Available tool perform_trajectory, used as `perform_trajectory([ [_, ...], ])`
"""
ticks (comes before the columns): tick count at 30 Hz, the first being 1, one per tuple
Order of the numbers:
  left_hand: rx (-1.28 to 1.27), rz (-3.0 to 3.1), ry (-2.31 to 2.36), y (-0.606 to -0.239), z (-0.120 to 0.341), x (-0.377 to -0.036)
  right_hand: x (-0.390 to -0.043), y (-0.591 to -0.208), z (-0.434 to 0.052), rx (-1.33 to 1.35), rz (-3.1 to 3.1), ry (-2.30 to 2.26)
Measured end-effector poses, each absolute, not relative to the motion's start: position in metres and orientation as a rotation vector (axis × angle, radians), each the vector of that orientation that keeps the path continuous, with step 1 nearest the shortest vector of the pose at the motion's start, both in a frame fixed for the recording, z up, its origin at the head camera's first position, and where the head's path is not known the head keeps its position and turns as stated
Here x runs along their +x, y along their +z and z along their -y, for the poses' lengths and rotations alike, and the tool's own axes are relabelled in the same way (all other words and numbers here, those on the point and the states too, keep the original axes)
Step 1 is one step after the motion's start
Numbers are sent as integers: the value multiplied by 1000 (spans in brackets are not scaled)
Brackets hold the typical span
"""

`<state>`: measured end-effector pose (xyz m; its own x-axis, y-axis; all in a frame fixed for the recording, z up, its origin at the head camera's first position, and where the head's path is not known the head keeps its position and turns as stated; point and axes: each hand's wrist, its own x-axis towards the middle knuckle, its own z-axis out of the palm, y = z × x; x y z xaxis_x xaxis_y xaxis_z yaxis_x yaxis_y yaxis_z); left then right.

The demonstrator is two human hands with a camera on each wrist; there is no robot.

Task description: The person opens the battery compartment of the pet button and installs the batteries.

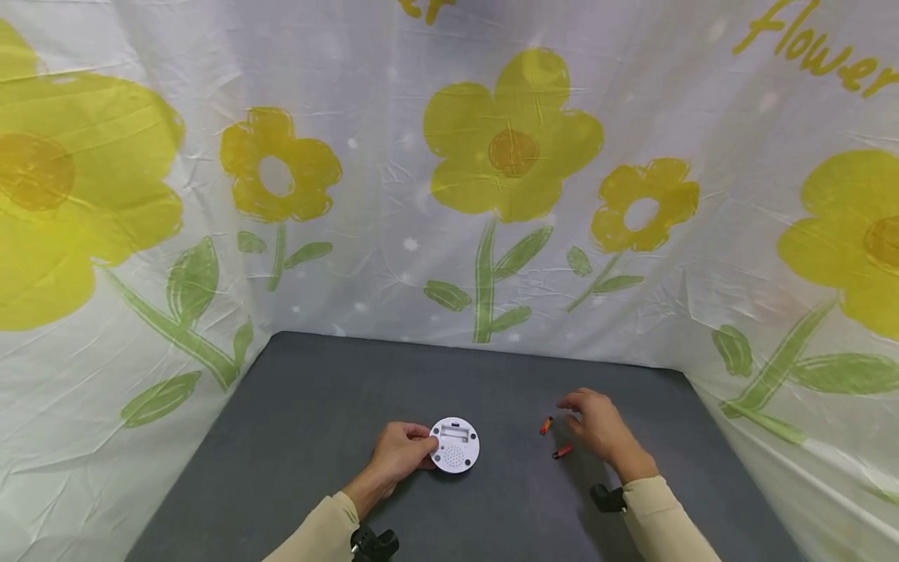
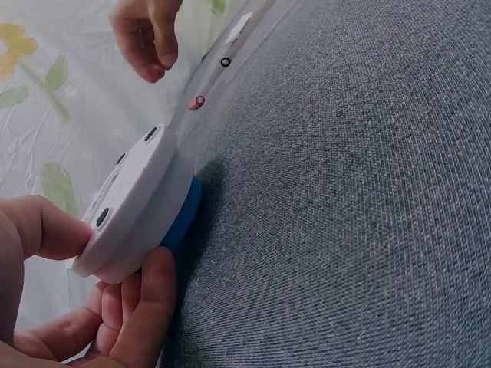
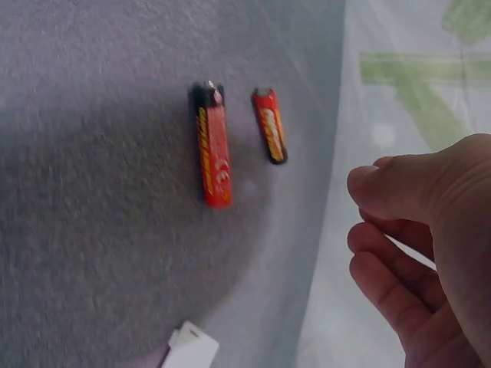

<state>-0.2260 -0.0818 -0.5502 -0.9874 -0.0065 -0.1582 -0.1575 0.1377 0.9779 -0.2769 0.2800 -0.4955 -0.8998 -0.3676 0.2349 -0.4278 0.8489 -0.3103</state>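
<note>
Gripping the round white device at mid-table, left hand hid its near rim. Right hand hovered slack, holding nothing, beside two red batteries; open grey tabletop all round.

two batteries, one round device
</note>
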Motion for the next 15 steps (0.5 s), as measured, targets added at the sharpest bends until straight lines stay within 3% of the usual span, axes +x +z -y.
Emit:
perform_trajectory([
  [15,-158,-2258,2015,-551,82,-225,-287,-512,-257,733,2930,493],
])
